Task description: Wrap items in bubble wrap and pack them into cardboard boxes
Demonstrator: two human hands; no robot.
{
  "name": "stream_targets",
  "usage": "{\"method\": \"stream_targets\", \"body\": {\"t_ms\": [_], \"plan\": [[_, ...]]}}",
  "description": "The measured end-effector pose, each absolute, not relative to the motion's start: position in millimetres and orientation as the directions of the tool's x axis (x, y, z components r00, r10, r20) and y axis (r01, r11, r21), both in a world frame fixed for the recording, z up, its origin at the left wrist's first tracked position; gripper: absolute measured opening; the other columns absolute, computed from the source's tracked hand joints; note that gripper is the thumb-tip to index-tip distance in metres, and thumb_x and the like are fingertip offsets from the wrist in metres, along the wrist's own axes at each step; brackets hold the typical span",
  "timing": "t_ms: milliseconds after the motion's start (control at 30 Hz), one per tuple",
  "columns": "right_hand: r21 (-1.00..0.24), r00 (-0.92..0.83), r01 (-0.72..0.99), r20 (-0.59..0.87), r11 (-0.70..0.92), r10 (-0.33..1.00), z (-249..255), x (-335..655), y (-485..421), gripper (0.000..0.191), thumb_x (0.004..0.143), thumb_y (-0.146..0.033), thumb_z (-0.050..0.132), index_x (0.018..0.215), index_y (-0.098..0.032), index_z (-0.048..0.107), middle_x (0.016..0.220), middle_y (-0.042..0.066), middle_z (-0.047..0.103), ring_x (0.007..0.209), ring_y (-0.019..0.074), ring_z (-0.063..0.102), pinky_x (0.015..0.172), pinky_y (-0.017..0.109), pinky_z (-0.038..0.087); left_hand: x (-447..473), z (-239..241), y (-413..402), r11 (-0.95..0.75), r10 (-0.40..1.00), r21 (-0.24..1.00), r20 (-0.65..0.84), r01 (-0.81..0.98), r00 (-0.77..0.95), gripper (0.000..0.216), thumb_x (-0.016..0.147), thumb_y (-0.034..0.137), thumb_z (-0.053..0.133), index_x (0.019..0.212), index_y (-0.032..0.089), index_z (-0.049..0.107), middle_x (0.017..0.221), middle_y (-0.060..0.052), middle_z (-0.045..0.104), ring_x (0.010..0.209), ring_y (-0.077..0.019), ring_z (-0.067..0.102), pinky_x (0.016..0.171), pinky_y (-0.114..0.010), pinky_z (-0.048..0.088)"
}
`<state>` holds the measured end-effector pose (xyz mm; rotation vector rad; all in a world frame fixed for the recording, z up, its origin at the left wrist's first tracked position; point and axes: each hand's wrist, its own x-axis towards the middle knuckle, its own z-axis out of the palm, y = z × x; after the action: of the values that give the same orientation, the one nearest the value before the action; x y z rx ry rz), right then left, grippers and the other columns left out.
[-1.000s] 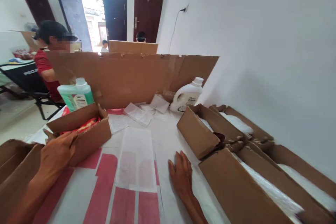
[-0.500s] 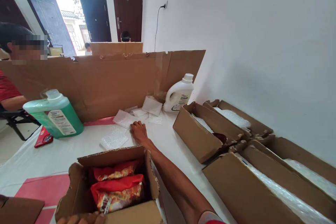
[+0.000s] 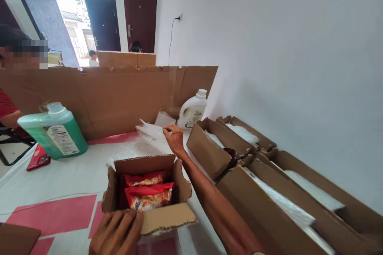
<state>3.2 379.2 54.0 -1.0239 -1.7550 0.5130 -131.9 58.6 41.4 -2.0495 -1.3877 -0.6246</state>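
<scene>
Two red packets (image 3: pixel 151 198) lie inside an open cardboard box (image 3: pixel 169 218), close to the person at the near side of the surface (image 3: pixel 80 181). The left hand (image 3: pixel 117 231) holds the box's near edge, fingers bent over it, thumb out of sight. Past its far right corner, the right hand (image 3: pixel 174 138) pinches the edge of a whitish plastic sheet (image 3: pixel 153 131), part of which is lifted. The step in hand looks like picking up that sheet while the box is steadied; the next move calls for a firm pinch and a clean lift off the loose wrap (image 3: pixel 127 147) beside it. Beyond stand a white bottle (image 3: pixel 193 114) and a cardboard panel (image 3: pixel 125 97); a green bottle (image 3: pixel 56 133) stands left, more boxes (image 3: pixel 208 159) right.
</scene>
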Motion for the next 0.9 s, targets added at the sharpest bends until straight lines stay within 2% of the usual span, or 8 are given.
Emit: {"method": "stream_targets", "body": {"t_ms": [167,300,367,433,533,600,733,900], "plan": [[-0.753,0.031,0.330,0.611,0.569,0.791,114,73,324,0.024,0.089,-0.039,0.056,0.087,-0.019,0.070,0.089,0.005,0.070,0.084,0.0201,0.063,0.078,0.032,0.048,-132,39,71,-0.262,0.652,-0.218,0.679,0.940,0.339,0.032,0.089,0.003,0.052,0.114,0.017,0.068,0.097,-0.006,0.074,0.086,-0.0205,0.064,0.083,-0.038,0.044],[-0.833,0.164,0.034,0.550,0.552,0.819,158,136,256,0.025,0.084,-0.044,0.069,0.089,-0.020,0.069,0.082,0.001,0.068,0.075,0.0165,0.060,0.071,0.029,0.047,-118,57,60,-0.271,0.579,-0.159,0.761,0.949,0.293,0.034,0.090,0.022,0.061,0.124,0.017,0.064,0.112,-0.010,0.072,0.100,-0.0248,0.065,0.089,-0.038,0.044],[-0.831,0.201,-0.144,0.508,0.538,0.838,173,165,217,0.025,0.081,-0.044,0.075,0.087,-0.021,0.068,0.078,-0.002,0.065,0.071,0.0141,0.058,0.069,0.027,0.046,-103,66,46,-0.288,0.544,-0.025,0.818,0.957,0.185,0.047,0.088,0.031,0.066,0.133,0.021,0.059,0.122,-0.011,0.069,0.110,-0.0273,0.063,0.096,-0.041,0.044],[-0.828,0.180,-0.280,0.452,0.486,0.874,182,189,177,0.025,0.079,-0.043,0.079,0.086,-0.022,0.068,0.077,-0.003,0.064,0.069,0.0125,0.057,0.067,0.025,0.046,-83,72,30,-0.317,0.613,0.242,0.790,0.917,0.003,0.055,0.087,0.038,0.068,0.139,0.027,0.053,0.127,-0.009,0.067,0.116,-0.0278,0.062,0.101,-0.042,0.045],[-0.843,0.096,-0.411,0.338,0.347,0.936,183,212,121,0.027,0.076,-0.043,0.083,0.088,-0.024,0.067,0.079,-0.005,0.064,0.069,0.0122,0.058,0.066,0.024,0.048,-49,76,9,-0.244,0.861,0.777,0.449,0.581,-0.239,0.064,0.085,0.052,0.067,0.143,0.032,0.047,0.140,-0.008,0.060,0.127,-0.0297,0.058,0.104,-0.045,0.047],[-0.852,0.028,-0.460,0.267,0.250,0.963,175,222,89,0.029,0.075,-0.043,0.084,0.089,-0.025,0.067,0.080,-0.005,0.065,0.070,0.0129,0.060,0.065,0.024,0.049,-28,76,0,-0.115,0.958,0.971,0.164,0.208,-0.237,0.073,0.082,0.060,0.066,0.146,0.032,0.044,0.149,-0.009,0.053,0.133,-0.0313,0.054,0.106,-0.046,0.046],[-0.880,-0.167,-0.475,0.115,0.023,0.979,145,237,42,0.034,0.071,-0.046,0.087,0.088,-0.025,0.067,0.075,-0.004,0.065,0.064,0.0133,0.059,0.059,0.024,0.047,0,63,-16,0.053,0.990,0.924,-0.100,-0.378,-0.103,0.088,0.076,0.075,0.063,0.144,0.022,0.046,0.149,-0.015,0.053,0.130,-0.0319,0.057,0.107,-0.044,0.045],[-0.958,-0.371,-0.252,-0.034,-0.136,0.928,90,236,30,0.038,0.075,-0.054,0.081,0.082,-0.021,0.063,0.066,-0.005,0.057,0.055,0.0101,0.048,0.051,0.021,0.039,-2,37,-59,0.218,0.976,0.909,-0.210,-0.355,0.062,0.065,0.075,0.060,0.074,0.123,0.016,0.066,0.118,-0.013,0.072,0.098,-0.0260,0.069,0.083,-0.034,0.052]]}}
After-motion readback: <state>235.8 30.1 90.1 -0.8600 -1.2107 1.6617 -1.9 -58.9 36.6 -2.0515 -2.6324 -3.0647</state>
